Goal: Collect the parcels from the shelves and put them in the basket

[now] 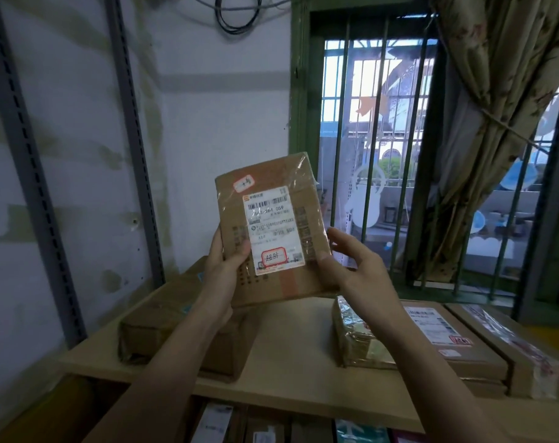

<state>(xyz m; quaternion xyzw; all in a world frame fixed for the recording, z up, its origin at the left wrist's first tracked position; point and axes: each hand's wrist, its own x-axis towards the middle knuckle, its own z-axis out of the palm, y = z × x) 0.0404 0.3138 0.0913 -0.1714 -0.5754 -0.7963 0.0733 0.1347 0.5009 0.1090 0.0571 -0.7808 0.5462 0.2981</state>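
Grip: left hand [225, 260] clamps parcel [271, 228]; right hand [351, 266] steadies its right edge, thumb pressing, fingers loose.
Axis: upright, above shelf [291, 334].
Basket: unseen.

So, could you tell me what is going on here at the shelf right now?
A person is holding a taped cardboard parcel up in front of them, label facing the camera. The left hand grips its lower left edge; the right hand touches its lower right edge with the fingers spread. More parcels lie on the wooden shelf below: a brown one on the left and flat boxes on the right. No basket is in view.
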